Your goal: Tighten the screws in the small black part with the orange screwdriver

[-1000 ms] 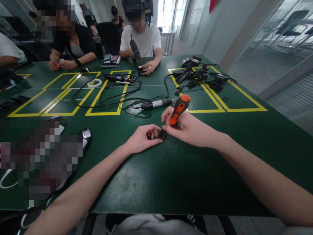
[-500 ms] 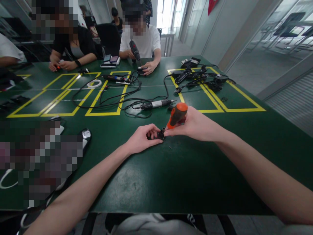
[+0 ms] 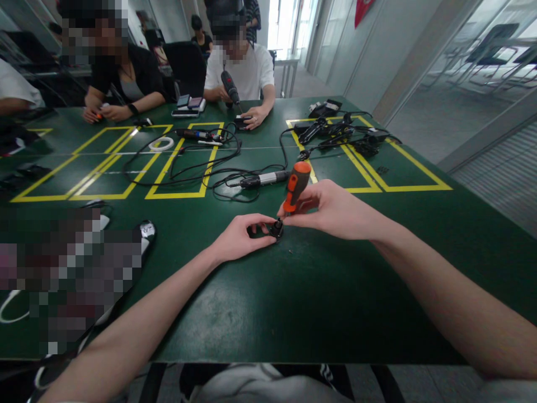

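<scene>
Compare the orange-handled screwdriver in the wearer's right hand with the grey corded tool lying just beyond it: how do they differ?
The orange-handled screwdriver is short and stubby, held nearly upright in the right hand with its tip down at a small black part. The grey corded tool is long and slim, lies flat on the green table, untouched, and trails a black cable. Both are hand-sized driving tools.

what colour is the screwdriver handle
Orange and black screwdriver handle, clearest in the head view.

A small part (image 3: 276, 228) is set on the table (image 3: 293, 291), with an electric screwdriver (image 3: 262, 179) behind it among cables (image 3: 188, 168).
</scene>
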`<state>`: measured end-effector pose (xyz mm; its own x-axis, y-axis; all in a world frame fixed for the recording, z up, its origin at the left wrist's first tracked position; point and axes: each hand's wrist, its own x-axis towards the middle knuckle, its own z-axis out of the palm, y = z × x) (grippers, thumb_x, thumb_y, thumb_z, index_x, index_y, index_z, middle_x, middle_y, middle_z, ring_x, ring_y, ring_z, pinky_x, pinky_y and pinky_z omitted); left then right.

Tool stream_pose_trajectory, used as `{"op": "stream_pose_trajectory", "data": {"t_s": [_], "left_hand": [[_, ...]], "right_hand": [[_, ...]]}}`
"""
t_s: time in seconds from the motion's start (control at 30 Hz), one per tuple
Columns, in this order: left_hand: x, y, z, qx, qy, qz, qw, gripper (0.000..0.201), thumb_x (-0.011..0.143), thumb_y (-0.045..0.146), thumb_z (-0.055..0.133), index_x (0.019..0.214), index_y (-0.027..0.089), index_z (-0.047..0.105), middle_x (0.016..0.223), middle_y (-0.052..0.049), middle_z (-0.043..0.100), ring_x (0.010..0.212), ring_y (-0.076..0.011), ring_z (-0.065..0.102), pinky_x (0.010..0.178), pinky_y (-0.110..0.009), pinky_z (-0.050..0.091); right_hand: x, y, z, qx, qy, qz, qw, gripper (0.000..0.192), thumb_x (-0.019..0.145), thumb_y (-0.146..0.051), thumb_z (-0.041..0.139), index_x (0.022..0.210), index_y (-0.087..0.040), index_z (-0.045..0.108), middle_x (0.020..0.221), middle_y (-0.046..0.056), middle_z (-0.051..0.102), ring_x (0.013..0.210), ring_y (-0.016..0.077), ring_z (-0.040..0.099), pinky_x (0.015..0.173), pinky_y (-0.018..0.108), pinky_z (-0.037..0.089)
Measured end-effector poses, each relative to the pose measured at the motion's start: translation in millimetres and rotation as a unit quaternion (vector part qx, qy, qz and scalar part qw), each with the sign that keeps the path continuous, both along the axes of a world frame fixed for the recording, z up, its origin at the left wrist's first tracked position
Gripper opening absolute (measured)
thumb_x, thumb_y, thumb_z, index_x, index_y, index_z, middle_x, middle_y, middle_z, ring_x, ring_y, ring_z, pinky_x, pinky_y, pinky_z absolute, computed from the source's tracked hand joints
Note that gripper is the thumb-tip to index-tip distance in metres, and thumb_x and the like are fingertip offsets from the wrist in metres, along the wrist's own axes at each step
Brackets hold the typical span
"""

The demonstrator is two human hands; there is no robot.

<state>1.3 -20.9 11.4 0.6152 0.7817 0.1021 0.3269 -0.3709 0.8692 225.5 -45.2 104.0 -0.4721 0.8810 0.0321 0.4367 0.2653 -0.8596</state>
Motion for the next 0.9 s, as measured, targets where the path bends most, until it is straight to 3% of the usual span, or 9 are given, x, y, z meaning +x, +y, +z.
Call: {"op": "stream_pose_trajectory", "data": {"t_s": [0.4, 0.6, 0.73, 0.9], "left_hand": [[1.1, -0.1, 2.6, -0.027, 0.001, 0.012, 1.0, 0.032, 0.08, 0.038, 0.079, 0.104, 0.017, 0.076, 0.087, -0.001, 0.072, 0.076, -0.0141, 0.059, 0.073, -0.027, 0.045], [1.0, -1.0, 4.1, -0.031, 0.004, 0.013, 0.999, 0.037, 0.077, 0.04, 0.082, 0.105, 0.017, 0.073, 0.087, -0.001, 0.07, 0.075, -0.0142, 0.058, 0.073, -0.028, 0.046], [1.4, -1.6, 5.3, -0.025, 0.003, 0.011, 1.0, 0.036, 0.077, 0.039, 0.083, 0.103, 0.017, 0.072, 0.089, -0.001, 0.07, 0.076, -0.0142, 0.059, 0.074, -0.028, 0.047], [0.0, -0.7, 4.4, -0.015, 0.003, -0.002, 1.0, 0.042, 0.077, 0.035, 0.081, 0.113, 0.015, 0.073, 0.09, -0.002, 0.071, 0.078, -0.0146, 0.059, 0.074, -0.027, 0.045]], "right_hand": [[-11.1, -5.8, -2.6, 0.072, -0.043, -0.047, 0.995, 0.015, 0.078, -0.027, 0.074, 0.073, -0.017, 0.064, 0.066, 0.0, 0.063, 0.06, 0.0139, 0.054, 0.056, 0.026, 0.041], [-12.9, -7.2, -5.3, 0.048, -0.05, -0.063, 0.996, 0.022, 0.078, -0.03, 0.072, 0.068, -0.02, 0.054, 0.063, -0.002, 0.055, 0.057, 0.0128, 0.048, 0.054, 0.028, 0.036], [-15.4, -8.6, -6.2, 0.055, -0.04, -0.054, 0.996, 0.028, 0.079, -0.029, 0.069, 0.064, -0.022, 0.046, 0.06, -0.004, 0.049, 0.056, 0.0115, 0.041, 0.054, 0.028, 0.031], [-15.1, -7.2, -7.8, 0.081, -0.064, -0.044, 0.994, 0.028, 0.083, -0.03, 0.067, 0.066, -0.022, 0.045, 0.062, -0.004, 0.049, 0.057, 0.0121, 0.042, 0.056, 0.028, 0.033]]}}
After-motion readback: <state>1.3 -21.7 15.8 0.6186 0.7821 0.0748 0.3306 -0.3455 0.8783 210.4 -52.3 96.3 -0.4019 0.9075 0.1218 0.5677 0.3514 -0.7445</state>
